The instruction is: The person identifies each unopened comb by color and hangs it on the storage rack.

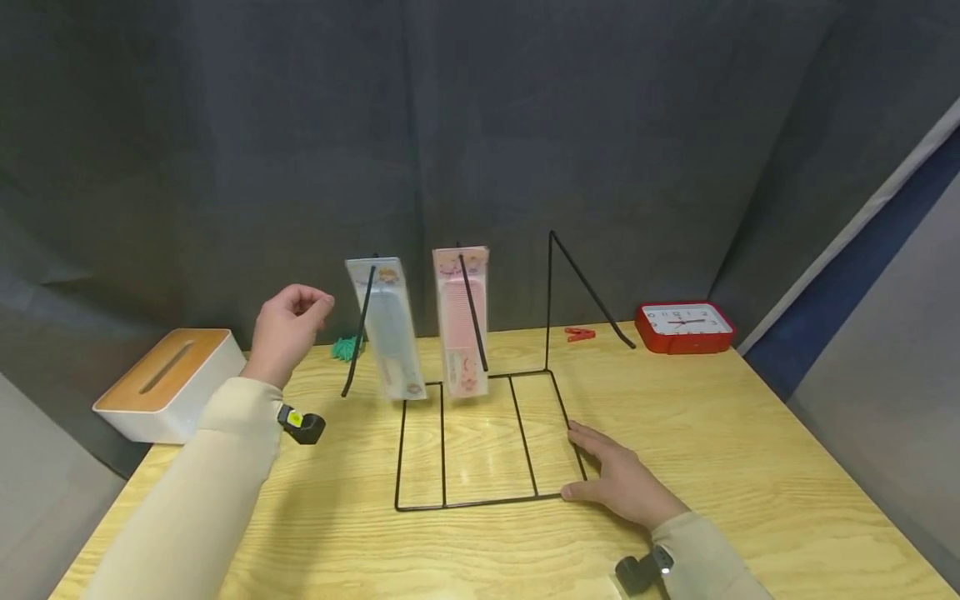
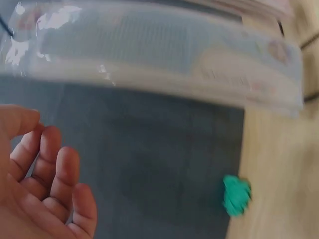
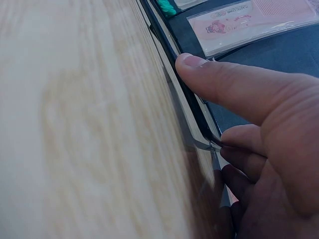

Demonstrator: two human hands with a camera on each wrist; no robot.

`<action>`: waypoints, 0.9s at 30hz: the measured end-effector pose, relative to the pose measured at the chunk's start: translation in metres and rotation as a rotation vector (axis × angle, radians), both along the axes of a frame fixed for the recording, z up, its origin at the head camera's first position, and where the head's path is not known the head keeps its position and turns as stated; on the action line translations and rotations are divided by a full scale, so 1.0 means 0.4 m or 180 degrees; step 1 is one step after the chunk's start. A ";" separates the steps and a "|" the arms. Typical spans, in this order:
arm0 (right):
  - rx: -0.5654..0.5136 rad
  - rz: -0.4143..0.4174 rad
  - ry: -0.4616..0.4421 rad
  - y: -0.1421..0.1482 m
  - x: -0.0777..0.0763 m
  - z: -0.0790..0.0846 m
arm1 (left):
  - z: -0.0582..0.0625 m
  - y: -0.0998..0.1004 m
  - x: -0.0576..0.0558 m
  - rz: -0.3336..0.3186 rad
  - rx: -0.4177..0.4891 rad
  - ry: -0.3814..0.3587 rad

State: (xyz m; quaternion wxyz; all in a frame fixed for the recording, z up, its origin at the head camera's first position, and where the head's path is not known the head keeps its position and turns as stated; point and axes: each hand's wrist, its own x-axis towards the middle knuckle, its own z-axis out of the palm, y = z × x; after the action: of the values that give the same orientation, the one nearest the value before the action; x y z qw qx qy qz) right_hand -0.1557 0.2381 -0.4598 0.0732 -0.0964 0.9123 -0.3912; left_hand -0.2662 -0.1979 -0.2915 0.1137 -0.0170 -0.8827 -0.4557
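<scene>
A black wire rack [image 1: 489, 502] stands on the table with three slanting hooks. A packaged blue comb [image 1: 392, 325] hangs tilted on the left hook, and a packaged pink comb [image 1: 463, 321] on the middle one. The right hook [image 1: 592, 292] carries nothing. Just left of the blue comb, my left hand [image 1: 288, 329] is raised in the air, holding nothing, its fingers loosely bent and thumb near the index finger. My right hand [image 1: 622, 479] rests at the rack's front right corner; in the right wrist view its thumb [image 3: 224, 82] lies along the front bar.
A white tissue box with a wooden lid [image 1: 161, 379] stands at the left. Behind the rack lie a green tangled item [image 1: 347, 348] and a red clip [image 1: 580, 334]. A red clock [image 1: 686, 327] sits at the back right, before a dark curtain [image 1: 480, 125].
</scene>
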 end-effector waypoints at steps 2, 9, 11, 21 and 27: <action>0.0010 -0.0005 0.0008 0.001 0.001 0.002 | -0.022 -0.030 0.000 0.0043 -0.0004 -0.0051; -0.0007 -0.0029 -0.0013 0.004 0.003 0.002 | -0.133 -0.142 0.011 0.0310 -0.0020 -0.0235; -0.0004 -0.0030 -0.0022 0.005 0.003 0.001 | -0.172 -0.172 0.018 0.0417 -0.0134 -0.0270; -0.0005 -0.0006 -0.0005 0.001 0.003 0.003 | -0.356 -0.332 0.059 0.1052 -0.0367 -0.0576; -0.0001 0.0019 0.0021 0.000 0.002 0.002 | -0.430 -0.420 0.070 0.1343 -0.0448 -0.0803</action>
State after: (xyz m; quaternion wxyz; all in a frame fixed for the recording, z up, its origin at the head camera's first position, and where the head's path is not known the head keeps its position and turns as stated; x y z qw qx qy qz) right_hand -0.1551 0.2380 -0.4591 0.0714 -0.1004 0.9122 -0.3908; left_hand -0.2383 -0.3660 -0.4634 0.0938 0.2168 -0.9034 -0.3577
